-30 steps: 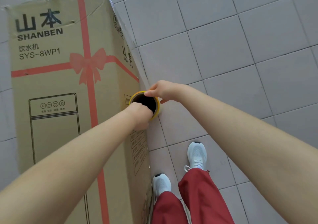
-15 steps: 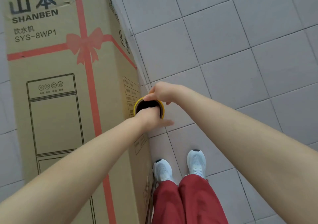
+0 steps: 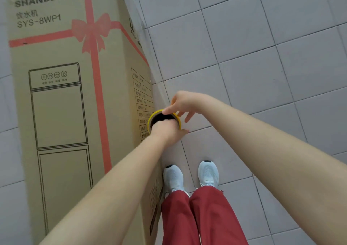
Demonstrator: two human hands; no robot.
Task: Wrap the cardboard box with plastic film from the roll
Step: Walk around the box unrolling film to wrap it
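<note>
Roll (image 3: 150, 119) just right of cardboard box (image 3: 62, 113)

Both bare forearms reach forward and down. The left hand (image 3: 165, 131) grips the yellow-rimmed cardboard roll (image 3: 149, 121), fingers inside its core. The right hand (image 3: 181, 103) touches the far rim, fingers loosely extended.

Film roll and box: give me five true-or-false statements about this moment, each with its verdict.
1. The cardboard box stands upright on the tiled floor. True.
2. The film roll lies on the floor, away from the box. False: it is held up beside the box's side face.
3. The left hand grips the roll's near edge. True.
4. The right hand rests on the box's top. False: its fingers touch the roll's far rim.
5. The shoes are black. False: they are white.
</note>
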